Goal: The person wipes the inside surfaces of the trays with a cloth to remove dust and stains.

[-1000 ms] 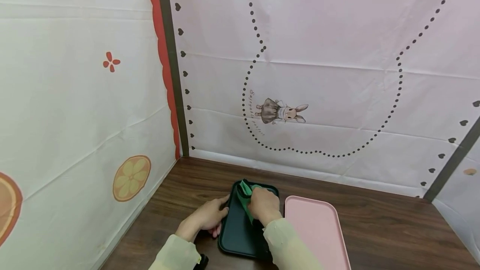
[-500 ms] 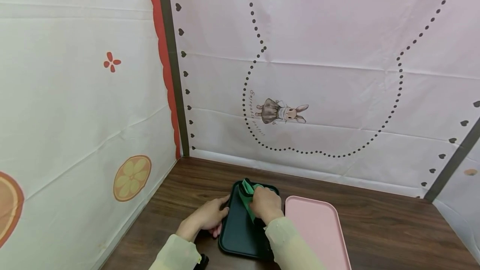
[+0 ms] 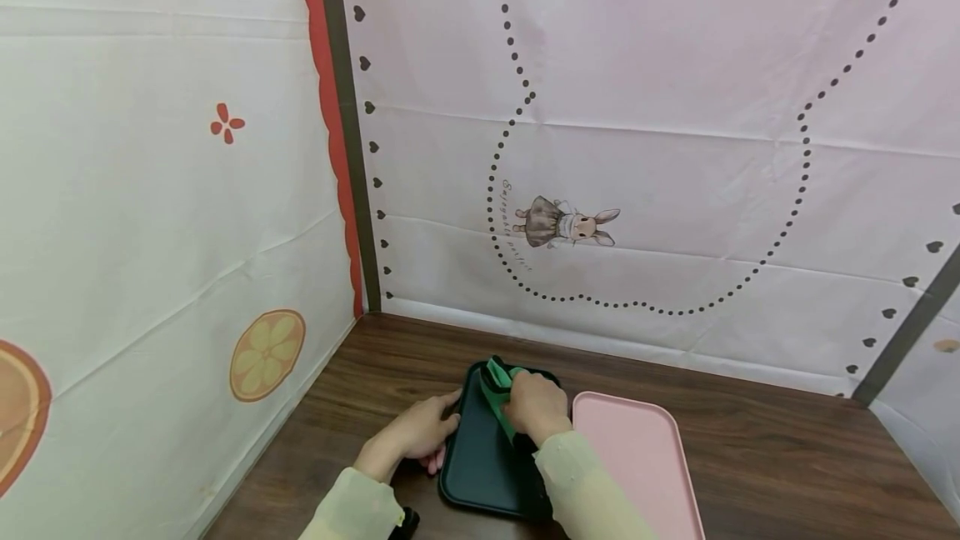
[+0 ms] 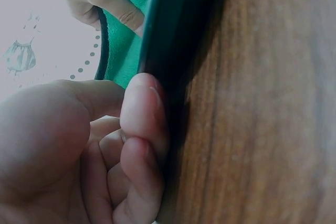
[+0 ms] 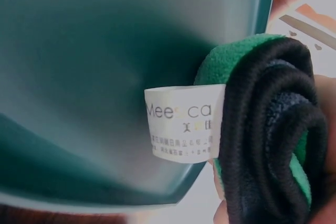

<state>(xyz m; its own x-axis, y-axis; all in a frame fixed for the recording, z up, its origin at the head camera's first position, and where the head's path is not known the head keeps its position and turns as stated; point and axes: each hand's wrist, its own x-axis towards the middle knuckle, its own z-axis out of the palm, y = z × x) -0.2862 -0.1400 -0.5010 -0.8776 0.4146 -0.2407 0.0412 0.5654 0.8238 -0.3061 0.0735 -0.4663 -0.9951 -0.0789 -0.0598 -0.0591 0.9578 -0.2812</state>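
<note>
While hands [image 3: 415, 432] [image 3: 536, 405] grip | cloth [image 3: 495, 394]: inside right | tray [image 3: 480, 461] edge: inside left

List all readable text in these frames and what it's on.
"Mee ca", middle washed out: white tag on the green cloth.
"美", following characters unclear: same tag.
Smaller print on the tag: too blurred to read.
"Enjoyable perfect", tiny, so a probable reading: wall hanging, beside the printed rabbit.

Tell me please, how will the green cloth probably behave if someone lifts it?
The green cloth is probably floppy, since its black edging bends in several soft folds. Its fuzzy surface suggests it would not slip easily. Gaps between its layers suggest it may unfold.
</note>
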